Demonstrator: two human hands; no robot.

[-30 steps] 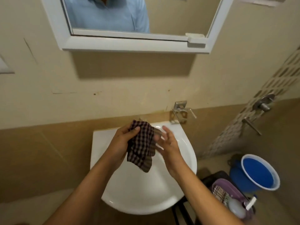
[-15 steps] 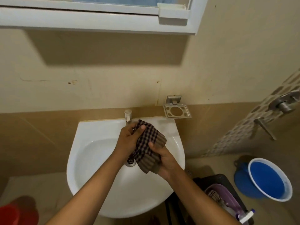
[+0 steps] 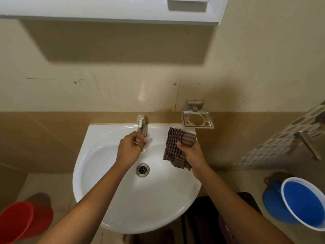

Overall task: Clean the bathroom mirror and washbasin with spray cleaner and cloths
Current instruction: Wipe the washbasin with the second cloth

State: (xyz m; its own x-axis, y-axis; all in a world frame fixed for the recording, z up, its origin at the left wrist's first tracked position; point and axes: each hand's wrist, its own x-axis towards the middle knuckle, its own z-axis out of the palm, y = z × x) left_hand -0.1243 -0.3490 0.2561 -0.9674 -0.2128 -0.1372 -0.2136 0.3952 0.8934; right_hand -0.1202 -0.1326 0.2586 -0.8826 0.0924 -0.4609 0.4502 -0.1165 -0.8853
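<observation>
While right hand (image 3: 192, 152) grips cloth (image 3: 177, 148), most hangs left.

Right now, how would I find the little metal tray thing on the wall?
Find the white washbasin. At its back right corner, beside the tap, the soap holder sticks out from the wall. It is the only metal frame with a round hole, just above the checked cloth.

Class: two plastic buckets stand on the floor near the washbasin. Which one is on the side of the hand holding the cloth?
The blue bucket, at the right beside the right hand gripping the checked cloth. The red bucket stands on the left.
</observation>
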